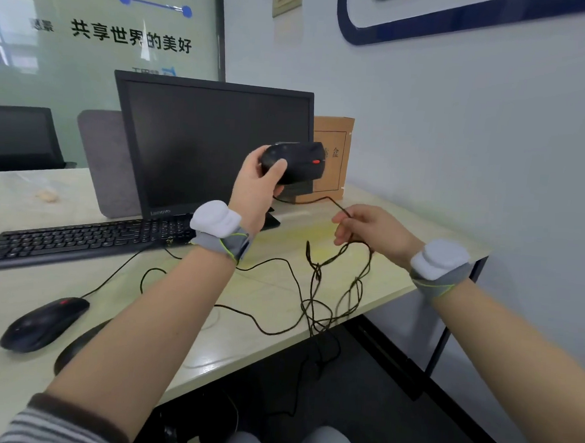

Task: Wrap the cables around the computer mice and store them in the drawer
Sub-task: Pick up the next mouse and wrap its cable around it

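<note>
My left hand (255,189) holds a black computer mouse (296,162) with a red scroll wheel up in the air in front of the monitor. Its thin black cable (315,280) runs from the mouse to my right hand (368,230), which pinches it, then hangs in loose tangled loops over the desk's right edge. A second black mouse (43,323) lies on the desk at the lower left, its cable (119,273) trailing toward the keyboard. Another dark rounded object (78,344) shows partly behind my left forearm. No drawer is in view.
A black Lenovo monitor (214,142) and a black keyboard (80,237) stand on the light desk (272,328). A brown cardboard file box (332,149) leans at the wall behind the monitor. A grey panel (104,164) and an office chair (21,136) are on the left.
</note>
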`<state>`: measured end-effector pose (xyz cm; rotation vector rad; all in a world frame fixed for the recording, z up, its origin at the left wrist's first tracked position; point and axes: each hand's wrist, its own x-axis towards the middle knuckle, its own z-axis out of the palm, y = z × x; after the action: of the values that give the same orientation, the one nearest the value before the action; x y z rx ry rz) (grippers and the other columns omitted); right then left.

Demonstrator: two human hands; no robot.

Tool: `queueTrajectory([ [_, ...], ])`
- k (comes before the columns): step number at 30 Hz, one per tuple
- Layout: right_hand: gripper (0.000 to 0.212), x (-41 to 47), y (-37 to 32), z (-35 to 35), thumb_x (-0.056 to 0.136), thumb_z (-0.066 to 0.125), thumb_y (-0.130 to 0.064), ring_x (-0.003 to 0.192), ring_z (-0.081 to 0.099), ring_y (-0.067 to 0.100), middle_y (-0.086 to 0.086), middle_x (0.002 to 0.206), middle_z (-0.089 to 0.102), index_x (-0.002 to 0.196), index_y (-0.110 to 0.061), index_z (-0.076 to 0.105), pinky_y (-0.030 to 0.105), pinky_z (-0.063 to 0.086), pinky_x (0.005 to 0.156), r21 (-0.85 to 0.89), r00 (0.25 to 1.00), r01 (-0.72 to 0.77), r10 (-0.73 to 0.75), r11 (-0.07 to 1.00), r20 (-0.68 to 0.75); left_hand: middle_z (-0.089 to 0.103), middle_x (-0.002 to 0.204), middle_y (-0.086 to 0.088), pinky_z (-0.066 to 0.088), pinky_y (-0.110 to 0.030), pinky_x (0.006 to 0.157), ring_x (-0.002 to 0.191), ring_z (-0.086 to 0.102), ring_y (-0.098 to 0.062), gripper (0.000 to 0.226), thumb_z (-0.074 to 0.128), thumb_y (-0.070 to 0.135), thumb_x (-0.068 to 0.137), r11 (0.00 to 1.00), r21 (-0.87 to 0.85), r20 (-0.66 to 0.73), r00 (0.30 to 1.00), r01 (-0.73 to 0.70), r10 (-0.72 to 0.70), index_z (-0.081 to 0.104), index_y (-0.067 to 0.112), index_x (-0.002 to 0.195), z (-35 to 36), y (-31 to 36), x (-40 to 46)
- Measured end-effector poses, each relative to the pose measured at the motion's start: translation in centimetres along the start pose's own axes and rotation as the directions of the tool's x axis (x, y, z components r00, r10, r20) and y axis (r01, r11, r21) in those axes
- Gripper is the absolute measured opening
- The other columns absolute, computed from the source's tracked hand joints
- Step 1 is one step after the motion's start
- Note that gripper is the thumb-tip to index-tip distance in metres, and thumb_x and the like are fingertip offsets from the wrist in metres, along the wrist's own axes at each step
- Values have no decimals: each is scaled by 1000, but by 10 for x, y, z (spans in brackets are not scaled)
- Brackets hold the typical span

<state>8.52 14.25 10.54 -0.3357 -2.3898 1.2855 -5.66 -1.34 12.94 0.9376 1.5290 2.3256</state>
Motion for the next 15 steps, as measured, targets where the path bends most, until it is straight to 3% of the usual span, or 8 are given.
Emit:
queueTrajectory([
  [2, 20, -3, 0, -5, 95, 42, -5, 46, 47, 7, -7, 60, 57, 101, -1, 60, 16, 42, 53, 337, 999, -29, 37, 941, -18, 56, 115, -1, 49, -24, 75, 95, 57, -9, 37, 54, 16, 92, 999, -48, -55, 998, 1, -4, 46, 16, 128, -3, 0, 2],
  [4, 24, -6, 0, -12, 97, 43, -17, 44, 33, 6, -12, 51, 40, 101, -8, 65, 18, 36, 54, 373, 999, -29, 42, 927, -25, 57, 109, 0, 49, -24, 72, 86, 57, -9, 37, 54, 16, 92, 998, -48, -52, 998, 37, -39, 47, 16, 128, -6, -3, 1],
  [6, 24, -9, -5, -12, 95, 47, -29, 50, 37, 4, -16, 52, 41, 92, -26, 71, 17, 39, 61, 102, 993, 92, -83, 991, -83, 58, 105, 0, 48, -25, 72, 76, 54, -10, 36, 55, 19, 91, 996, 85, -20, 999, 37, -36, 49, 18, 126, -8, -7, -2],
  [8, 21, -12, -12, -10, 93, 52, -33, 64, 49, -3, -23, 64, 57, 87, -37, 72, 12, 41, 67, -136, 961, 235, -251, 963, -117, 58, 104, 1, 47, -20, 65, 72, 50, -10, 33, 55, 23, 90, 963, 270, 38, 999, 10, -21, 50, 23, 123, -9, -8, -5],
  [10, 17, -14, -20, -7, 92, 54, -33, 74, 55, -8, -30, 77, 64, 92, -36, 71, 7, 40, 69, -274, 920, 327, -371, 904, -129, 58, 108, 2, 45, -13, 54, 74, 51, -8, 29, 55, 26, 90, 898, 438, 137, 990, -40, -22, 50, 30, 119, -8, -7, -8],
  [11, 17, -15, -22, -8, 91, 55, -32, 71, 55, -7, -30, 76, 64, 95, -32, 72, 7, 39, 66, -351, 895, 356, -424, 866, -140, 58, 109, 3, 46, -13, 58, 80, 53, -9, 29, 54, 27, 91, 857, 510, 199, 980, -78, -29, 49, 32, 119, -8, -6, -10],
  [13, 19, -14, -23, -12, 91, 56, -31, 67, 54, -3, -20, 82, 68, 100, -24, 71, 15, 39, 66, -488, 855, 360, -491, 795, -170, 57, 112, 6, 46, -21, 78, 95, 55, -10, 33, 54, 27, 91, 766, 622, 324, 944, -163, -63, 48, 30, 123, -10, -3, -14],
  [15, 21, -14, -23, -14, 92, 55, -31, 76, 60, 5, -6, 93, 72, 103, -22, 71, 22, 42, 71, -610, 819, 351, -549, 710, -168, 57, 115, 6, 44, -28, 91, 104, 54, -12, 37, 54, 26, 91, 708, 674, 422, 896, -210, -136, 48, 27, 127, -11, 1, -18],
])
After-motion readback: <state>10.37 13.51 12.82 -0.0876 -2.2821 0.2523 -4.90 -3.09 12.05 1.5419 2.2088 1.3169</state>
